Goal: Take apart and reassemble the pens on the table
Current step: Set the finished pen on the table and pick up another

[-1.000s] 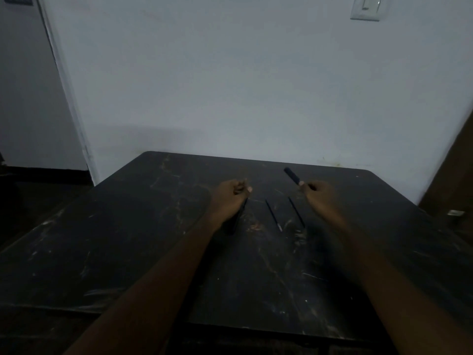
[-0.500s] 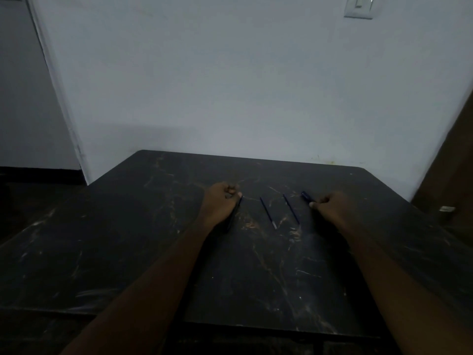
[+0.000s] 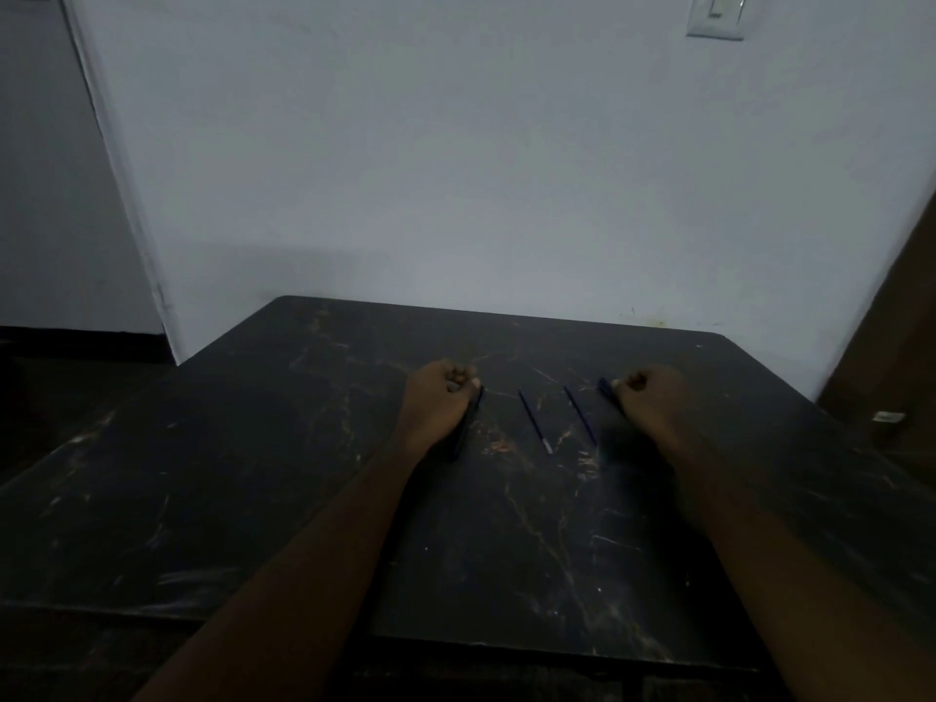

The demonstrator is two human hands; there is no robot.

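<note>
I read this as the pens lying in pieces, with both hands setting barrel parts down on the dark surface point(image 3: 253, 499). The left hand point(image 3: 438, 402) rests curled in a loose fist, its fingers point(image 3: 463, 380) folded against a dark pen barrel point(image 3: 468, 423) that lies along its inner edge; whether they truly pinch it I cannot tell. The right hand point(image 3: 653, 402) is curled as well, fingers folded at the end of a short blue piece point(image 3: 605, 386) that pokes out toward the wall. Between the hands two thin refills lie apart and roughly parallel: the left refill point(image 3: 534, 420) with a pale tip nearest me, the right refill point(image 3: 580, 415) just beside the right hand.

To do this step well I would lay each part flat, keep it beside its own refill so the sets do not mix, and release gently so nothing rolls on the dim, scuffed top. No container, tray or cup is in view; every part sits loose
</note>
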